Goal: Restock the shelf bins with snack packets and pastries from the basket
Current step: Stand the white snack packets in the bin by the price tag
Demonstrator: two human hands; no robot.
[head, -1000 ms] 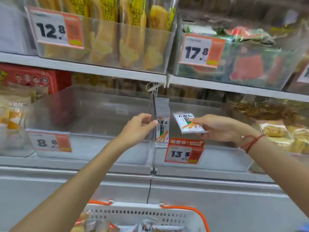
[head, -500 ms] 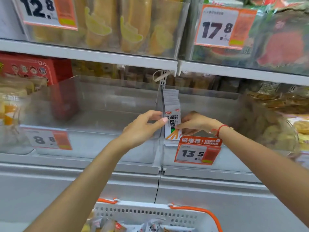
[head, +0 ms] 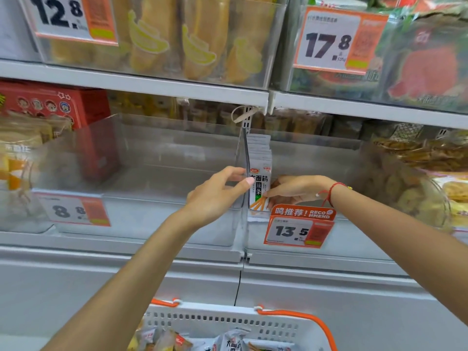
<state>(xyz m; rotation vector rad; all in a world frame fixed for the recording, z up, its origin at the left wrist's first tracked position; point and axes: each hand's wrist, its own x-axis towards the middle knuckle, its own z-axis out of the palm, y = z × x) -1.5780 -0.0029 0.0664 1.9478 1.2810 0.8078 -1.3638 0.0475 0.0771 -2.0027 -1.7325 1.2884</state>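
1. Since a second ago, our right hand [head: 295,191] has carried its snack packet [head: 259,193] leftward into the clear bin [head: 316,158] marked 13.5; the packet now stands upright at the front of the row against the bin's left wall.
2. Our right fingers [head: 272,193] pinch the packet's right edge; our left hand [head: 216,196] stays at the divider, thumb and fingers curled round the clear wall beside the packet.
3. The view has closed in on the shelf [head: 131,83].
4. The neighbouring clear bin [head: 126,173] to the left carries an 8.8 tag [head: 73,211].
5. Above, yellow pastries [head: 202,39] sit behind a 12.8 tag [head: 73,16], and red-green packs [head: 425,72] behind a 17.8 tag [head: 336,39].
6. The orange 13.5 tag [head: 298,228] reads "RECOMMEND".
7. The white basket [head: 228,323] with orange handles sits below, holding more packets.
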